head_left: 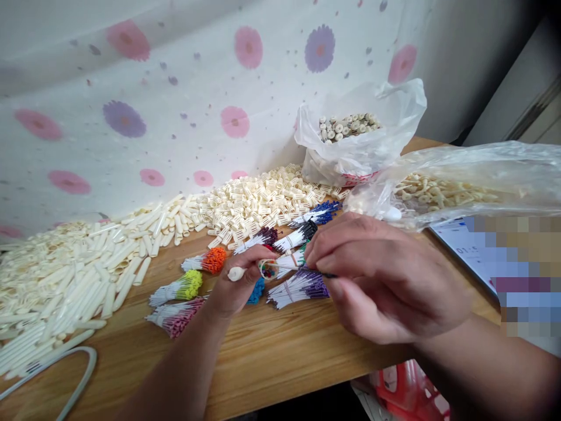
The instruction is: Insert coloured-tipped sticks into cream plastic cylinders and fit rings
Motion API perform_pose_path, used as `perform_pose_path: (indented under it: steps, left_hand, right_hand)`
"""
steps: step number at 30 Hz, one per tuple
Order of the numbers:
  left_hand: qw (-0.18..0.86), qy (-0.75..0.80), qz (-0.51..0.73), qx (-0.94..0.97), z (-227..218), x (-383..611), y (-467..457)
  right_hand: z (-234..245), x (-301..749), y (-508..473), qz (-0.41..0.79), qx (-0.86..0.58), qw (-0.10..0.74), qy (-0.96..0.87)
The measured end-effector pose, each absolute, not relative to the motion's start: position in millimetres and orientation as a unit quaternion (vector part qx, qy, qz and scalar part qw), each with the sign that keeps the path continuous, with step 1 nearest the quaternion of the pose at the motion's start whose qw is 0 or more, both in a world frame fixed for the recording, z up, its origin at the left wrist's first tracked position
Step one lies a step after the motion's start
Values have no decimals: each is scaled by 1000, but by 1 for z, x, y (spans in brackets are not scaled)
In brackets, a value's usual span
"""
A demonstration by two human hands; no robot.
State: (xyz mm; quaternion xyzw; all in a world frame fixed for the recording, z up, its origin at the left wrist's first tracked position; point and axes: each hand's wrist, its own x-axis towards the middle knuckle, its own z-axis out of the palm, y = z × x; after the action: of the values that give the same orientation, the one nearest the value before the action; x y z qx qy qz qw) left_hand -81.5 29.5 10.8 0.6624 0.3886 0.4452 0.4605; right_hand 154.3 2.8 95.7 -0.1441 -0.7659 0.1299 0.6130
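Note:
My left hand (pixel 234 286) is closed around a short white pen barrel, whose open end (pixel 267 270) faces right and shows several colours inside. A pale rounded end (pixel 235 273) sticks out on the other side of the fingers. My right hand (pixel 390 278) pinches a thin white pen refill (pixel 291 266) with a dark end, its shaft reaching to the barrel's opening; whether it is inside is unclear. Under and behind the hands lie bundles of refills with coloured ends, among them orange (pixel 214 259), yellow (pixel 191 285), pink (pixel 177 320), purple (pixel 316 285), black (pixel 304 233) and blue (pixel 326 211).
Cream plastic tubes (pixel 92 280) and slotted pieces (pixel 258 199) are heaped along the back and left. At right stand a plastic bag (pixel 346 158) of small parts, another clear bag (pixel 517 175) and a screen device (pixel 460 245). A white cable (pixel 85 374) lies front left.

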Motion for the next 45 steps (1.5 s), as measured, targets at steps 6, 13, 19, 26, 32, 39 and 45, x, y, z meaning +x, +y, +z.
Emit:
perform_pose_path:
  steps: [6,13,19,26,32,39,45]
  left_hand:
    - [480,382,432,661,7,-87,29]
    - [441,369,470,669,11,-85,30]
    - [281,394,530,697,9,-85,32]
    - [93,378,510,767,19,-83,24]
    - [-21,413,499,761,23,-78,18]
    - [-59,447,502,738,24,-80,19]
    - [105,509,535,666,10,-79,27]
  right_hand:
    - [85,144,7,80,-131,586,-796]
    - [68,131,19,103,-176,534,-820]
    - [60,127,25,95,-228,542,-803]
    - [60,125,29,170,-234,564,-774]
    - [52,119,32,208,-238,586,-746]
    - [50,123,40,336,-210,536,-746]
    - [37,172,104,203,-423,449,-760]
